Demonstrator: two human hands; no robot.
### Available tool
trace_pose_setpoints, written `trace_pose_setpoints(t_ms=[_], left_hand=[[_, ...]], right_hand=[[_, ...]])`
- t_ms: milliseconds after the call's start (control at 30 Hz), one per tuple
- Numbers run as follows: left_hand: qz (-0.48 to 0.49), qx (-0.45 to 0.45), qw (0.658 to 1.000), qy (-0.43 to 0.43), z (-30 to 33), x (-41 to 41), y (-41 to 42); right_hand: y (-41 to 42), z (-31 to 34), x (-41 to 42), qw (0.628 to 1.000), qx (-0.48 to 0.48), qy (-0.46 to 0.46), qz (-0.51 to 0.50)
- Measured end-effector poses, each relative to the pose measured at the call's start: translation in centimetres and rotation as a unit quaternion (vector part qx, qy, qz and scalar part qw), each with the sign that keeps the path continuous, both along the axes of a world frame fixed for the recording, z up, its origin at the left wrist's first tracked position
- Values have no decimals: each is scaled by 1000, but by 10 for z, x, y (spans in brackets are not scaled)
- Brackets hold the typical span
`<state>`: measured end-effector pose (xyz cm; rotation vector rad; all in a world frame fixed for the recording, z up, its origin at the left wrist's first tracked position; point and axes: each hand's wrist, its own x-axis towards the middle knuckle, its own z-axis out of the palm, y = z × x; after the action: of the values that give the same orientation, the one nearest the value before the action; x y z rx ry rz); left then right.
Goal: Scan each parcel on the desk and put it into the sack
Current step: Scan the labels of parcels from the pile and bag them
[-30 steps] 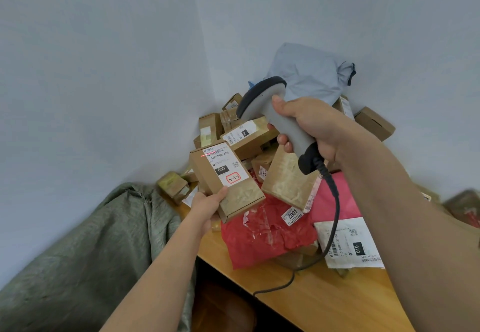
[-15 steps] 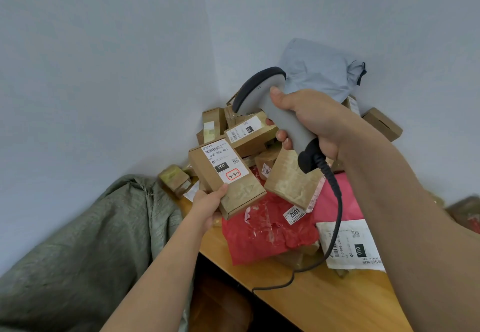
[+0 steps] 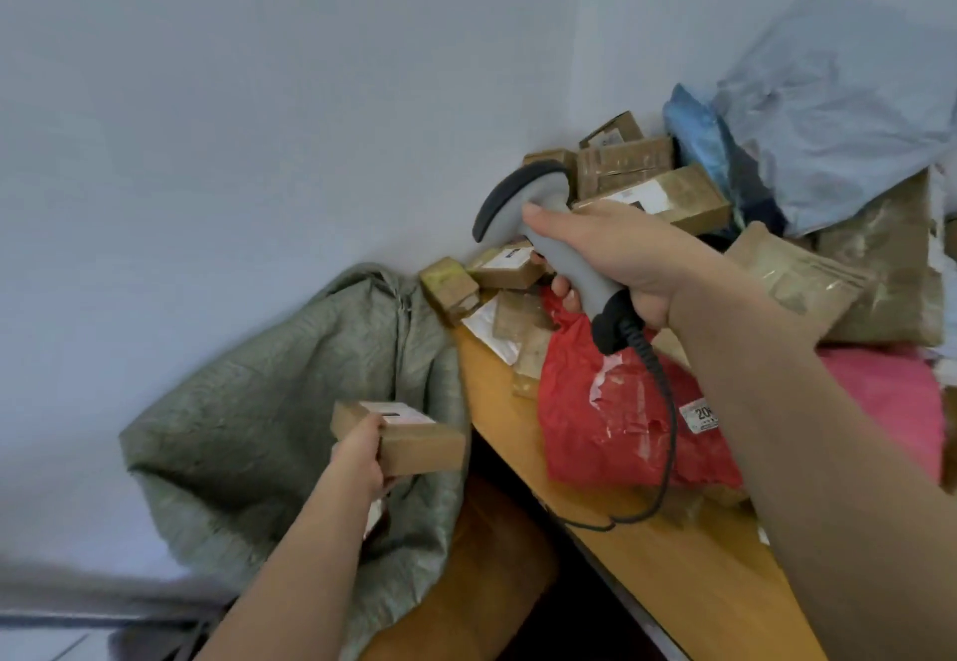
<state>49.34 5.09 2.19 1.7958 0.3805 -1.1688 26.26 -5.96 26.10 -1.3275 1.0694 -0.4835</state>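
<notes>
parcel [image 3: 401, 435] — a small brown box with a white label — sits gripped in the left hand [image 3: 360, 458], held out over the green sack [image 3: 269, 412] beside the desk [image 3: 647, 557], not yet let go. right hand [image 3: 616, 256] wraps around the grey scanner [image 3: 538, 241], its cord trailing down across the desk. plenty left by the look of it — a heap of brown boxes [image 3: 668, 194], a red bag [image 3: 616, 417] and a pink one [image 3: 885, 401] lie piled in the corner, waiting their turn.
</notes>
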Motion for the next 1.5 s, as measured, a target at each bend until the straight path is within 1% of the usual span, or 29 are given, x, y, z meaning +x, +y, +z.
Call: trace_pose_setpoints(t_ms=[100,167,233,300,367,467,600,733,833,933,967,1000,1033,1100,1133,1200,1267,1300,1367,1433,1500], left_hand=[[85,16,996,36,-8,27,16],[129,-6,991,43,-14,39,19],[142,-57,988,33,-23,51,18],[127,-97,987,17,-31,56,12],[93,-107,990,22,-37,53,0],[11,-113,992,60,-42,30,-27],[-114,-96,988,45,-44,-26,-71],[-266,-98,957,63,-44,-94,-102],[-320,-95,941,53,-38,-140,-116],[-367,-126,922,14,-18,-179,-133],[-386,-144,911,-11,-11,-190,-141],[-409,-162,896,-55,-5,-201,-149],[-439,-176,873,-120,4,-212,-156],[-505,-191,800,-262,20,-235,-170],[-536,-196,760,-310,26,-249,-175],[-602,-193,686,-360,35,-278,-183],[-654,-161,631,-386,33,-302,-189],[-667,-139,612,-401,30,-310,-191],[-680,-104,587,-428,23,-318,-196],[-680,-96,584,-432,22,-320,-199],[-676,-105,595,-422,24,-317,-204]], right_hand=[[0,-11,24,1000,6,14,24],[-1,-16,35,999,10,16,27],[-4,-20,42,1000,13,16,19],[-7,-23,45,1000,17,15,7],[-9,-24,43,1000,19,16,-10],[-11,-24,30,999,19,20,-43],[-16,-24,-6,995,-5,46,-91],[-21,-23,-56,988,-12,47,-148],[-28,-21,-92,982,-16,40,-185],[-42,-18,-126,976,-18,29,-217],[-45,-16,-137,974,-17,20,-225],[-49,-15,-148,973,-15,9,-231],[-53,-14,-158,972,-13,-2,-236],[-61,-14,-179,969,-11,-16,-247],[-65,-15,-187,967,-12,-17,-252],[-72,-17,-202,965,-16,-16,-261],[-80,-20,-214,963,-16,-16,-268],[-83,-21,-219,962,-14,-17,-270],[-90,-24,-231,962,-5,-20,-272],[-98,-29,-241,960,5,-25,-277],[-104,-33,-248,955,14,-44,-295]])
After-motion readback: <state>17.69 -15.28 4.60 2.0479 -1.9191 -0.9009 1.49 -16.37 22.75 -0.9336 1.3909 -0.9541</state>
